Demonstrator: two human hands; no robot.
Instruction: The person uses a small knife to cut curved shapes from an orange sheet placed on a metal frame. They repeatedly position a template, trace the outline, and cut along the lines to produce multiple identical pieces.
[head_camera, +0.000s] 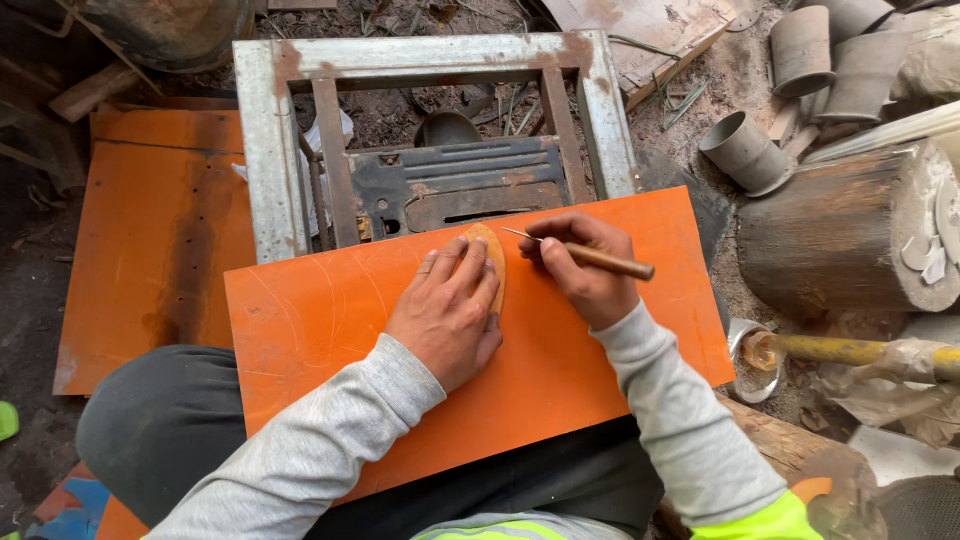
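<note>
My left hand (448, 308) lies flat on an orange board (330, 320) across my lap, its fingers pressing down a thin pointed-oval piece (493, 252) of tan material near the board's far edge. My right hand (583, 268) grips a wooden-handled needle tool (610, 262). Its thin metal point (515, 233) sits just right of the oval piece's tip. Both arms wear grey sleeves with bright yellow cuffs at the elbows.
A rusty metal frame (270, 150) with a dark machine part (455, 185) stands just beyond the board. Another orange sheet (150, 220) lies at left. Grey clay cylinders (745, 152), a log stump (840, 235) and a yellow-handled tool (850, 350) crowd the right side.
</note>
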